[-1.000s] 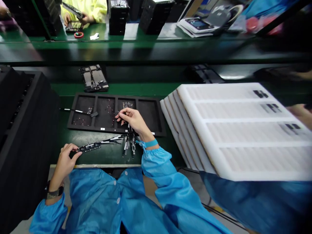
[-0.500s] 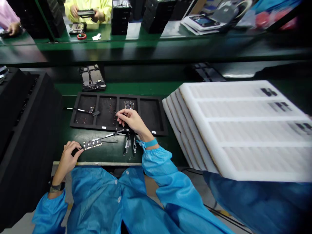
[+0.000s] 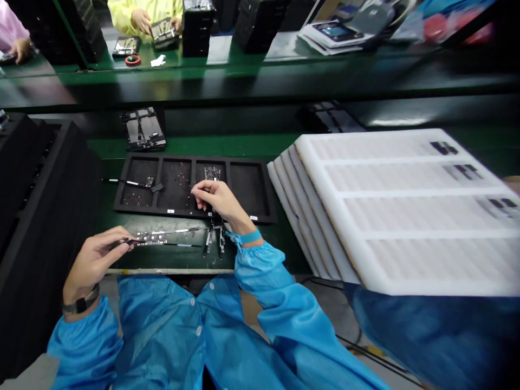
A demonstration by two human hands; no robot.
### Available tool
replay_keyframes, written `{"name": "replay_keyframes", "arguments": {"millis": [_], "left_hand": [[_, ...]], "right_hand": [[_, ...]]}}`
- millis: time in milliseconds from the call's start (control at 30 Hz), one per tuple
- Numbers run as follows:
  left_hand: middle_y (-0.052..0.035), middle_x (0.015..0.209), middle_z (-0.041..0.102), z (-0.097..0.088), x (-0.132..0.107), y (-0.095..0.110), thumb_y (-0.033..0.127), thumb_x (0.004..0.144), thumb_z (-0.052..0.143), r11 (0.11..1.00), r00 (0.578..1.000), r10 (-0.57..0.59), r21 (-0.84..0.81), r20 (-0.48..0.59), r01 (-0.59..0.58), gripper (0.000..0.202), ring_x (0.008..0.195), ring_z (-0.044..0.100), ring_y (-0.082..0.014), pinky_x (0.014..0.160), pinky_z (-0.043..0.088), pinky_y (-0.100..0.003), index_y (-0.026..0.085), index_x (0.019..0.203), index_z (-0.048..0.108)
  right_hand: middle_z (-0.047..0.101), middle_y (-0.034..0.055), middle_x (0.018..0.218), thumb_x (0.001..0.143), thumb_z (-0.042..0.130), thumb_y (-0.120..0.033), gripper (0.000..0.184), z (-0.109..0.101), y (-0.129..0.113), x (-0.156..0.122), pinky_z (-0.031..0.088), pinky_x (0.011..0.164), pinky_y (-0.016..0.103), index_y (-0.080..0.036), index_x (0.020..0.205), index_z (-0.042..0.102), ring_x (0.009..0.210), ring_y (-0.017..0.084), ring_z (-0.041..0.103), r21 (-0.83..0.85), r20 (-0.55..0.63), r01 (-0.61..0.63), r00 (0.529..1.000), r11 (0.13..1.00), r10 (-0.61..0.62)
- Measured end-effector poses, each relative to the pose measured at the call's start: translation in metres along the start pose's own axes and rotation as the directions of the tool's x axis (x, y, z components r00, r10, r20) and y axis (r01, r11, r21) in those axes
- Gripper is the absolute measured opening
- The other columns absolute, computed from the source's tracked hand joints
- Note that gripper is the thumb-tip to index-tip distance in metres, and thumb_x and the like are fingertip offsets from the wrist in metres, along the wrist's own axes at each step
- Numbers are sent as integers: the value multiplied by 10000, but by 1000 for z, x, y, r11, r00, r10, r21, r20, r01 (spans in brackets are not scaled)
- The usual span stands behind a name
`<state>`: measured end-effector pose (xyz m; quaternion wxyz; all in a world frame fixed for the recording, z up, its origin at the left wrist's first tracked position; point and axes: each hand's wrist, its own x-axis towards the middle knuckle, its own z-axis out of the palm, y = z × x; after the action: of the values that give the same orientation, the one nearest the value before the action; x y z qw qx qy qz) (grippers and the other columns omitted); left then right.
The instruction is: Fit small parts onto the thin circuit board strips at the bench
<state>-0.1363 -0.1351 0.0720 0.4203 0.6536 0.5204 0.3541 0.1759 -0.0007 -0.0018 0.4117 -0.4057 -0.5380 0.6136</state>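
Note:
My left hand (image 3: 95, 257) is at the bench's left front, thumb and fingers pinching the end of a small circuit board strip (image 3: 152, 238) with thin flex tails pointing right. My right hand (image 3: 221, 201) hovers over the black foam tray (image 3: 251, 187), fingertips pressed together; anything between them is too small to make out. Under that hand, dark flex cables (image 3: 214, 238) hang over the tray's front edge. Small circuit boards (image 3: 212, 173) lie in the third compartment, partly hidden by the hand. A single cable with a board (image 3: 149, 182) crosses the leftmost compartment.
Tiny reddish parts (image 3: 182, 179) lie scattered in the tray. White foam trays (image 3: 349, 216) are stacked on the right, and black foam (image 3: 60, 216) stands on the left. Device parts (image 3: 143, 130) lie behind the tray. Across the bench, a co-worker in yellow (image 3: 142, 19) handles a device.
My left hand has turned flatter and its wrist has shifted left, the board strip still pinched. My right hand has hardly moved. The yellow-sleeved person has tilted the device and moved it right.

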Motion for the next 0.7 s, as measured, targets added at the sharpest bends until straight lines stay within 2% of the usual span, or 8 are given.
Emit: {"name": "replay_keyframes", "arguments": {"millis": [67, 133, 267, 367, 500, 700], "left_hand": [[-73, 887, 754, 3, 23, 3, 358, 965, 674, 1000, 993, 19, -9, 116, -18, 206, 819, 708, -230, 742, 582, -347, 245, 893, 830], [-82, 903, 762, 12, 50, 2, 390, 952, 682, 999, 982, 27, -25, 189, -22, 231, 837, 711, -232, 769, 579, -350, 219, 900, 829], [-52, 816, 751, 39, 106, -11, 384, 864, 768, 993, 973, -44, -100, 229, 69, 280, 754, 697, -199, 722, 569, -324, 179, 1054, 798], [-37, 743, 727, 58, 135, -24, 398, 815, 808, 977, 968, -39, -192, 250, 88, 326, 714, 695, -191, 692, 564, -311, 164, 1038, 769], [-46, 761, 735, 71, 149, -36, 446, 832, 801, 974, 976, -11, -218, 219, 60, 349, 690, 676, -172, 675, 549, -301, 154, 1019, 773], [-46, 774, 738, 79, 146, -41, 429, 850, 792, 963, 983, 3, -266, 182, 46, 346, 705, 675, -168, 686, 533, -295, 155, 1059, 770]], "right_hand": [[637, -16, 615, 801, 830, -506, 349, 1, 0, -1, 455, 448, 220, -182, 823, 703, 499, 104, 569, 2, 12, -9, 1000, 1000, 9], [642, -15, 620, 797, 834, -515, 361, 3, 1, -1, 457, 448, 217, -181, 824, 699, 499, 105, 577, -1, 33, -18, 999, 1000, 18], [640, -23, 616, 801, 835, -527, 380, 3, 4, -1, 420, 426, 209, -177, 835, 691, 458, 94, 556, -30, 73, -18, 997, 999, 20], [642, -22, 630, 816, 822, -536, 382, 1, 5, 0, 410, 428, 212, -178, 845, 692, 451, 91, 550, -49, 78, 0, 997, 999, 3], [657, -11, 654, 815, 821, -542, 387, -2, 5, 2, 458, 470, 225, -177, 866, 704, 501, 110, 596, -63, 67, 19, 998, 998, -15], [669, -7, 650, 854, 789, -542, 377, 2, 3, -1, 454, 473, 234, -177, 864, 696, 489, 116, 593, -110, 98, 17, 995, 994, -6]]}}
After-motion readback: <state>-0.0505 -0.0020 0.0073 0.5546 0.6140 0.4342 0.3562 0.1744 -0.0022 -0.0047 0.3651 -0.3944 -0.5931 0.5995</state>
